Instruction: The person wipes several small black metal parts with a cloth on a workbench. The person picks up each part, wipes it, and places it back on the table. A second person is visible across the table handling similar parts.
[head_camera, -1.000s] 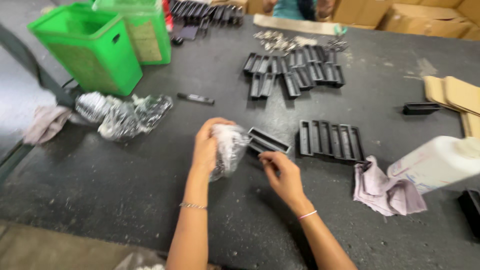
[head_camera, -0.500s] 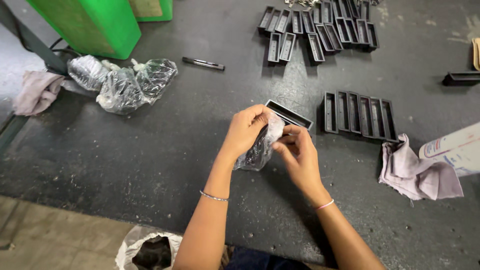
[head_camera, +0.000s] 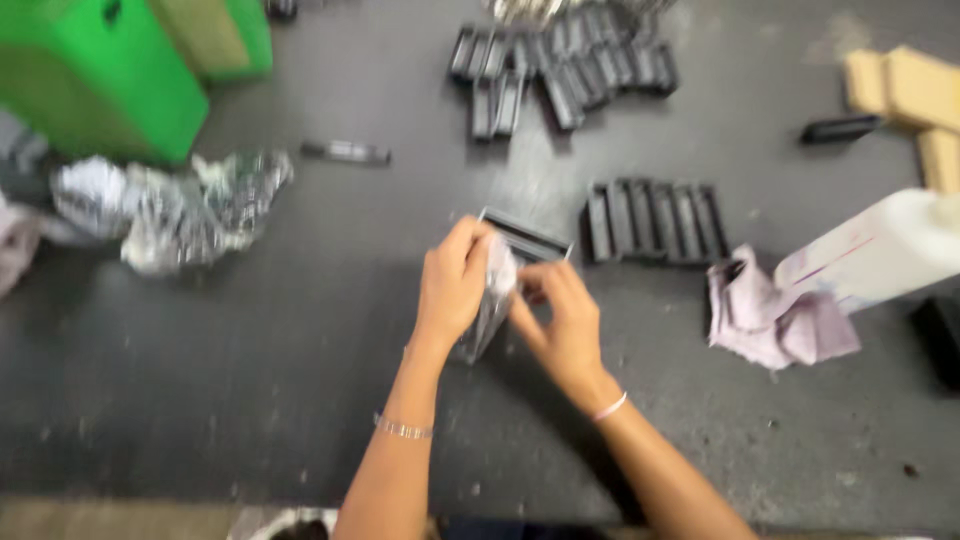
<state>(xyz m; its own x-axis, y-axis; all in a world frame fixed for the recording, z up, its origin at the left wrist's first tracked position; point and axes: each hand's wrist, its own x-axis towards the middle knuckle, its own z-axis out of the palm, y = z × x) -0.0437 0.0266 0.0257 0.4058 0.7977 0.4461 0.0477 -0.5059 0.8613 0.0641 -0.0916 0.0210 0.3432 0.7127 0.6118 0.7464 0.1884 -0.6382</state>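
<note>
A dark grey counter (head_camera: 250, 380) fills nearly the whole view, its surface scuffed and speckled. At its far left corner stands a big green bin (head_camera: 95, 75), with a second green bin (head_camera: 215, 35) just behind it. On the right edge a white plastic jug (head_camera: 880, 250) lies tilted, and past it, at the far right corner, sit some tan cardboard pieces (head_camera: 910, 100).

Left of centre lies a heap of crumpled clear plastic bags (head_camera: 175, 210), near the foot of the big bin. A pale pink cloth (head_camera: 775, 320) is bunched just below the jug, touching it. At the top middle, a loose pile of black trays (head_camera: 560, 70) spreads over the counter; nearer, a neat row of black trays (head_camera: 652, 220) lies side by side, just beside the cloth.

The person's two forearms come up from the bottom edge and meet at the middle. The left hand (head_camera: 452, 285) has its fingers closed round a small clear plastic bag (head_camera: 492, 305), which hangs down between the two hands. The right hand (head_camera: 565, 320) touches the same bag from the other side, its fingers curled and pinched on the plastic. A single black tray (head_camera: 528, 238) rests on the counter right behind the hands, partly hidden by them.

A thin black bar (head_camera: 345, 152) lies alone between the bins and the trays. Each wrist wears a thin bracelet. The view is blurred, so finer detail cannot be told.
</note>
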